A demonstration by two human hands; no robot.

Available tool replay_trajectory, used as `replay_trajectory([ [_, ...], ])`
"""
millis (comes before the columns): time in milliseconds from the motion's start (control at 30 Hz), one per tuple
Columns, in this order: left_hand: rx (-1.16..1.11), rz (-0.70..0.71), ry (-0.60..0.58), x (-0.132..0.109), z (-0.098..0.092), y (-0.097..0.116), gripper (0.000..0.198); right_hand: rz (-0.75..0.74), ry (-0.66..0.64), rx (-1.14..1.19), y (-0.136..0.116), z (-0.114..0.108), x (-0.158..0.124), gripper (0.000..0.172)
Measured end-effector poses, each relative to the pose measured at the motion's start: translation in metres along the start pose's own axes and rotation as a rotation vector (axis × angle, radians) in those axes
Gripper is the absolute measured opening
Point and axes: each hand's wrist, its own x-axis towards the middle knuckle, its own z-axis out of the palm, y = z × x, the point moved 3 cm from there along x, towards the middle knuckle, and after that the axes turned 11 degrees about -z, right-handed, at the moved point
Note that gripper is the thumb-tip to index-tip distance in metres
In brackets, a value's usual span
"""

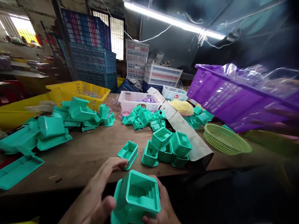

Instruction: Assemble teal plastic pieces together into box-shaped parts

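My right hand [163,208] grips a teal square plastic box [136,196] from below and the right side, close to the table's front edge. My left hand [98,193] reaches forward with fingers spread; its fingertips touch a smaller teal tray-like part [128,153] lying on the wooden table [88,152], while its thumb rests against the held box. Just beyond lies a cluster of several similar teal boxes [167,147].
Piles of teal parts lie at the left [46,130] and centre back [142,118]. A yellow crate [78,91], a white basket [137,101], a green round basket [225,140] and a large purple crate [235,99] surround them. Blue and white crates are stacked behind.
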Motion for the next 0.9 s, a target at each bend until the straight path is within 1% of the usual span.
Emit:
replay_trajectory([
  [67,0.046,-0.029,-0.169,0.007,0.017,0.003,0.103,-0.022,0.044,-0.044,-0.001,0.003,0.001,0.098],
  [100,0.073,-0.042,-0.224,0.010,0.023,0.003,0.105,-0.028,0.069,-0.065,-0.001,0.005,0.002,0.102],
  [133,0.096,-0.052,-0.238,0.011,0.026,0.000,0.105,-0.023,0.070,-0.085,0.000,0.009,0.003,0.103],
  [200,0.117,-0.082,-0.193,0.015,0.029,-0.009,0.099,0.014,0.011,-0.100,0.003,0.016,0.005,0.100],
  [233,0.120,-0.103,-0.168,0.016,0.029,-0.015,0.098,0.036,-0.021,-0.091,0.005,0.017,0.006,0.103],
  [267,0.124,-0.123,-0.164,0.018,0.030,-0.021,0.100,0.057,-0.039,-0.072,0.007,0.018,0.005,0.111],
  [300,0.128,-0.137,-0.178,0.019,0.032,-0.028,0.102,0.074,-0.039,-0.053,0.009,0.015,0.004,0.123],
  [333,0.130,-0.141,-0.201,0.020,0.034,-0.033,0.103,0.083,-0.021,-0.051,0.011,0.011,0.002,0.134],
  [367,0.129,-0.136,-0.221,0.021,0.035,-0.037,0.102,0.081,-0.001,-0.070,0.011,0.004,-0.001,0.140],
  [400,0.126,-0.124,-0.236,0.022,0.036,-0.040,0.101,0.076,0.006,-0.116,0.011,-0.003,-0.004,0.140],
  [500,0.092,-0.052,-0.284,0.026,0.035,-0.041,0.093,0.058,-0.014,-0.315,0.002,-0.023,-0.012,0.121],
  [567,0.080,-0.028,-0.317,0.028,0.030,-0.041,0.088,0.069,-0.025,-0.376,-0.006,-0.028,-0.014,0.118],
  [633,0.099,-0.027,-0.323,0.029,0.025,-0.044,0.079,0.099,-0.043,-0.373,-0.010,-0.027,-0.012,0.119],
  [667,0.117,-0.030,-0.309,0.029,0.022,-0.046,0.075,0.112,-0.051,-0.363,-0.009,-0.024,-0.010,0.119],
  [733,0.136,-0.041,-0.253,0.028,0.017,-0.051,0.074,0.120,-0.057,-0.337,-0.006,-0.018,-0.006,0.121],
  [833,0.103,-0.096,-0.157,0.024,0.015,-0.061,0.084,0.068,-0.059,-0.339,0.000,-0.013,-0.002,0.119],
  [900,0.081,-0.112,-0.124,0.023,0.017,-0.066,0.088,0.034,-0.067,-0.401,0.001,-0.017,-0.002,0.117],
])
